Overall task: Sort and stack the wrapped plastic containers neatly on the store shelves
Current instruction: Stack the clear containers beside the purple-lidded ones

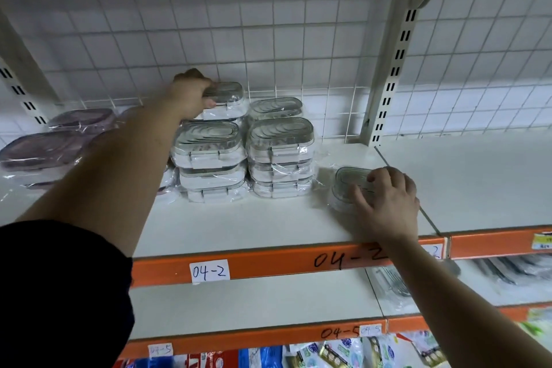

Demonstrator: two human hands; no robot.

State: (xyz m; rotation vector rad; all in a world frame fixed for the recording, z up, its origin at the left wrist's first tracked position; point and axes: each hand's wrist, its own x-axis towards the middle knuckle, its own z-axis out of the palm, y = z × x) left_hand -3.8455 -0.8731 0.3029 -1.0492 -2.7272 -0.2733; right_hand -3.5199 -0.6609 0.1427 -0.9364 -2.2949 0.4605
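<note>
Inspector: Step in hand?
Assessor: Stacking: right hand [388, 200] curled over lone wrapped clear oval plastic container [348, 185] near white shelf [268, 224] front; left hand [191, 92] grips top wrapped container [228, 95] of rear stack [221, 116].
Inspector: Next?
Assessor: Probably lifting the lone one squarely onto a stack.

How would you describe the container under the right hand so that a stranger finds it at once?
Find the white shelf with the orange edge marked 04-2. Right of the clear stacks, one wrapped container sits alone under the right hand. Only it is unstacked.
</note>
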